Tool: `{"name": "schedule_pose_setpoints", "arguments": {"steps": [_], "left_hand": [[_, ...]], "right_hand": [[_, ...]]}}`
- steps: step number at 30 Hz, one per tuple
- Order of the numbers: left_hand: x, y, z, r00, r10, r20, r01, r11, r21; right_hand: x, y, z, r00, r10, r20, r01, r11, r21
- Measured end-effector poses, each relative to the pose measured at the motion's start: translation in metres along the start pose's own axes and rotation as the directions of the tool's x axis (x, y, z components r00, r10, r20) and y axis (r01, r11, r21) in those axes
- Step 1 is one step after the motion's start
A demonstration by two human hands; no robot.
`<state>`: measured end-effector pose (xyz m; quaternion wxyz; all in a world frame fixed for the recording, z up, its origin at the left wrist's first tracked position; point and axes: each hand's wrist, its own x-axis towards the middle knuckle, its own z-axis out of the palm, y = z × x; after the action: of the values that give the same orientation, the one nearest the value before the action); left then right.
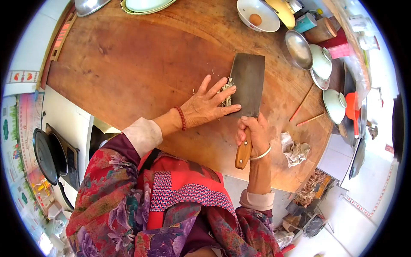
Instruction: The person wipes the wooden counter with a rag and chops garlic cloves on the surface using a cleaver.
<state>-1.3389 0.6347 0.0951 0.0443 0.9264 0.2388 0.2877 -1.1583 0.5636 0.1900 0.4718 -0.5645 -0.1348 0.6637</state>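
My right hand (256,130) is wrapped around the wooden handle of a broad cleaver (249,81), whose dark blade lies flat above the wooden tabletop (141,64). Fingers spread, my left hand (208,100) reaches across to the blade's left edge. Under and between those fingers is a small heap of pale chopped bits (227,96), partly hidden by them; what food it is, I cannot make out. A few crumbs are scattered on the wood nearby.
Two chopsticks (302,103) and a crumpled cloth (294,149) lie to the right. A white bowl with an egg (255,19) stands at the back. Metal and green bowls (334,105) line the right edge. At left sits a black pan (46,156).
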Motion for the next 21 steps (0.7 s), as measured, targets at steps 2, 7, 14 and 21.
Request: {"name": "schedule_pose_setpoints", "arguments": {"steps": [2, 7, 14, 21], "left_hand": [[0.004, -0.003, -0.004, 0.999, -0.010, 0.044, 0.008, 0.999, 0.045], [0.014, -0.011, -0.001, 0.999, -0.041, 0.004, 0.041, 0.998, 0.057], [0.008, -0.009, 0.007, 0.989, -0.137, 0.050, 0.123, 0.967, 0.222], [0.030, -0.025, -0.006, 0.824, -0.566, -0.041, 0.499, 0.757, -0.422]], "right_hand": [[-0.006, 0.000, -0.001, 1.000, 0.013, 0.016, -0.013, 1.000, 0.015], [-0.021, 0.000, -0.002, 0.999, 0.005, 0.035, -0.005, 1.000, 0.004], [-0.033, 0.008, -0.014, 0.999, -0.022, 0.034, 0.023, 0.999, -0.027], [-0.037, 0.008, -0.021, 0.998, 0.008, 0.062, -0.015, 0.993, 0.116]]}}
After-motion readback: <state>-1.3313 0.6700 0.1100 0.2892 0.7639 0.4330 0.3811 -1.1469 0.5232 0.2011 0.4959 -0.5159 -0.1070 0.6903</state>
